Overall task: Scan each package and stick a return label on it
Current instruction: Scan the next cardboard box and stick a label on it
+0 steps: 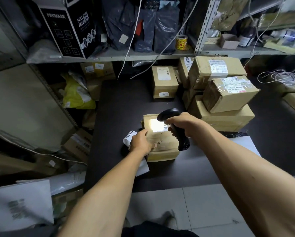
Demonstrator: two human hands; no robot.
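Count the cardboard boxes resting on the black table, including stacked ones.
At least 6: one under the left hand being scanned, one at the back, and four in the right-hand stack. More may be hidden behind.

A small brown cardboard package (pixel 162 142) lies flat on the dark worktop (pixel 126 106). It looks crumpled and taped. A white sticker on its top glows bright under the light of a black scanner (pixel 175 127), which points down at it from just above. A white return label (pixel 128 136) with black writing sticks out beside the package's left edge. More brown packages (pixel 223 100) sit stacked at the back right of the worktop.
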